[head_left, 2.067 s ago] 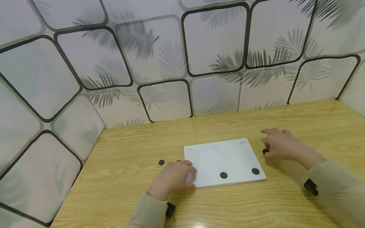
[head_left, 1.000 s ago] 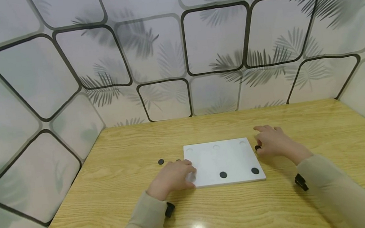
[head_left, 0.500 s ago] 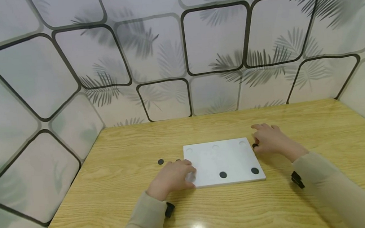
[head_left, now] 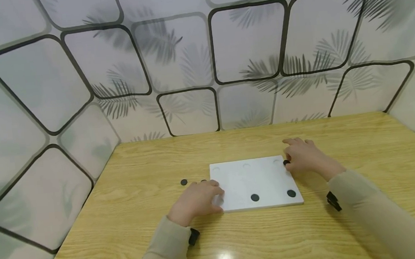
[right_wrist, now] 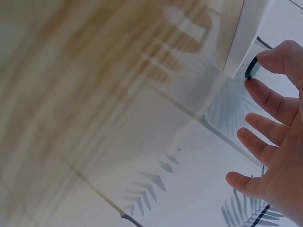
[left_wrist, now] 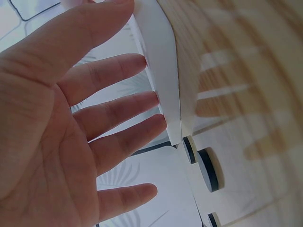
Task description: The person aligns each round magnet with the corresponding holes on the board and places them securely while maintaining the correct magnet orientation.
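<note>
In the head view a white board (head_left: 256,178) lies on the wooden table, with shallow round recesses along its far edge. Two black discs (head_left: 255,197) sit along its near side, middle and right. My right hand (head_left: 303,154) pinches another black disc (right_wrist: 253,68) between thumb and index finger, over the board's far right corner; its other fingers are spread. At the left edge, my left hand (head_left: 195,200) touches the board with extended fingers, covering its near left part. Beyond that hand lie loose black discs (head_left: 184,182), three of them visible in the left wrist view.
The wooden table (head_left: 151,167) extends around the board on all sides. A patterned fabric wall (head_left: 187,65) with leaf prints stands behind it and along the left and right. Dark devices (head_left: 193,236) are strapped to both wrists.
My right hand has moved left and away from me, bringing its disc from beside the board to the far right corner. My left hand has stayed in place.
</note>
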Demonstrator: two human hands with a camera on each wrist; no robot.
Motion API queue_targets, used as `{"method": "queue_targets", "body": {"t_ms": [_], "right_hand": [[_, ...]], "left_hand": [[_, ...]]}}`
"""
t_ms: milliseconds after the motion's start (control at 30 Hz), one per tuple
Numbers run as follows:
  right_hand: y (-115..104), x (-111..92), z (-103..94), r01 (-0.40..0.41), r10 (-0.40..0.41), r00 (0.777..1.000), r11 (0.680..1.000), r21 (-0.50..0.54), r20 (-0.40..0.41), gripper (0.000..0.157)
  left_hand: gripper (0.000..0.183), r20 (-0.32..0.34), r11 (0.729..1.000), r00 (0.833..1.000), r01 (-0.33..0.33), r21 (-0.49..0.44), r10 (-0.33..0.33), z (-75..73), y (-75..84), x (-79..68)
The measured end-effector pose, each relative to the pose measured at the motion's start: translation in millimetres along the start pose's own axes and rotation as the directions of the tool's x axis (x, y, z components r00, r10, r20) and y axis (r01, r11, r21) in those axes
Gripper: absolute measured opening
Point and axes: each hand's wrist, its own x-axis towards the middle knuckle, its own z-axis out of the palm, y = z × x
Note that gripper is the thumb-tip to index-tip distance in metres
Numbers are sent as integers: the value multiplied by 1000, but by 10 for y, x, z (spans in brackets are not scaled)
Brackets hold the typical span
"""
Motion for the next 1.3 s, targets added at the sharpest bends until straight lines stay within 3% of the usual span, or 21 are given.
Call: {"method": "queue_targets", "body": {"t_ms": [1300], "right_hand": [[-166,204,1,-2,3,998,1000,-9,57,15]], "left_hand": [[40,-5,1000,1000,-7,11,7,-20,9,0]]}}
